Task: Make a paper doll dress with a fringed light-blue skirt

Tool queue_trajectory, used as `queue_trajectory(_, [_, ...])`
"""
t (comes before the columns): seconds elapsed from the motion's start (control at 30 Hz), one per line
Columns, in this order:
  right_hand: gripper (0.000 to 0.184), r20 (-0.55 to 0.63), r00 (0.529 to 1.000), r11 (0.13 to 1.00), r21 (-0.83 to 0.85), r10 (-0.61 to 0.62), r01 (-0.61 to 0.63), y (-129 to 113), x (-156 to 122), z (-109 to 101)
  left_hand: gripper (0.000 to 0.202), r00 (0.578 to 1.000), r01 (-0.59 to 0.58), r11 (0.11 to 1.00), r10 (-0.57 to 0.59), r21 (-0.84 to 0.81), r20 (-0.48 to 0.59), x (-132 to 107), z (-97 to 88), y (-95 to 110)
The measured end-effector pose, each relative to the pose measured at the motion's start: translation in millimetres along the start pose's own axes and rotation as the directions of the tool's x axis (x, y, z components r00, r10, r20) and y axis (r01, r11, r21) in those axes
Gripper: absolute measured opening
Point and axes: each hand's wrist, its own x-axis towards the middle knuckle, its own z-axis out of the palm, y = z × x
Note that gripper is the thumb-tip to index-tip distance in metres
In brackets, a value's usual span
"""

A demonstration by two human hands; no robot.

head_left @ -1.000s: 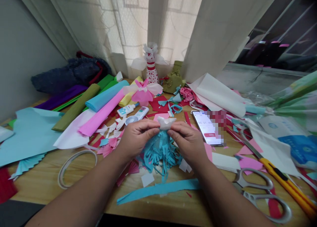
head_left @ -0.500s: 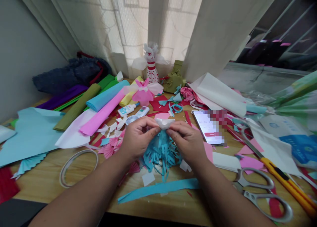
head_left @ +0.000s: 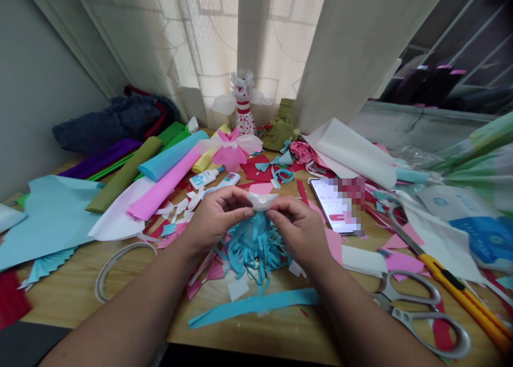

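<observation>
Head view: I find my left hand [head_left: 218, 213] closed in a pinch, thumb and fingers on the left end of a small white paper piece [head_left: 262, 202]. My right hand [head_left: 300, 223] grips its right end in the same way. The white paper piece sits at the top of a blue fringed paper form [head_left: 258, 249], between my hands, in the middle of the wooden table [head_left: 66, 303]; whether the two are fixed together I cannot tell.

Nearer to me, a flat blue strip [head_left: 252, 308] lies crosswise, partly hidden by my right forearm. A tape ring [head_left: 100, 281] lies left of my left forearm. To the right are scissors [head_left: 412, 291] and a yellow cutter [head_left: 452, 281]. Beyond my right hand lies a lit phone [head_left: 326, 207]; beyond my left, a glue bottle [head_left: 203, 179]. Farther back I note a pink paper dress [head_left: 230, 156] and, behind it, an upright red-and-white dress [head_left: 245, 122].
</observation>
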Motion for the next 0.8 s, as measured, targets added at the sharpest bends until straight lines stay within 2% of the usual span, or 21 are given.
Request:
queue_trajectory(0.1, [0.004, -0.016, 1.000, 1.000, 0.002, 0.013, -0.013, 0, 0, -1, 0.014, 0.987, -0.157, 0.986, 0.159, 0.060, -0.025, 0, -4.1, 1])
queue_trajectory(0.2, [0.004, -0.029, 0.999, 1.000, 0.012, 0.022, -0.022, 0, -1, -2, 0.008, 0.935, -0.338, 0.895, 0.356, 0.291, -0.009, -2, -3.5, 2])
queue_trajectory(0.27, [0.004, -0.036, 0.999, 1.000, 0.013, 0.022, -0.021, 0, -1, -2, 0.006, 0.898, -0.393, 0.797, 0.440, 0.458, 0.006, -4, -0.9, 3])
queue_trajectory(0.33, [0.005, -0.041, 0.999, 1.000, 0.013, 0.028, -0.027, -1, 0, -1, 0.005, 0.877, -0.398, 0.730, 0.480, 0.556, -0.003, -6, 2.3, 3])
queue_trajectory(0.47, [0.005, -0.039, 0.999, 1.000, -0.008, 0.027, -0.027, 1, 0, -1, 0.008, 0.869, -0.366, 0.678, 0.494, 0.638, -0.025, -10, 6.7, 2])
queue_trajectory(0.53, [0.005, -0.037, 0.999, 1.000, -0.016, 0.014, -0.015, 3, 1, -1, 0.009, 0.882, -0.337, 0.687, 0.470, 0.644, -0.041, -11, 7.6, 2])
queue_trajectory(0.7, [0.006, -0.029, 0.999, 1.000, -0.028, -0.014, 0.013, 4, 1, -2, 0.011, 0.934, -0.188, 0.811, 0.323, 0.555, -0.155, -11, 9.4, -1])
queue_trajectory(0.8, [0.006, -0.026, 0.999, 0.999, -0.026, -0.022, 0.021, 3, 0, -2, 0.013, 0.954, -0.153, 0.881, 0.250, 0.448, -0.165, -9, 10.7, -1])
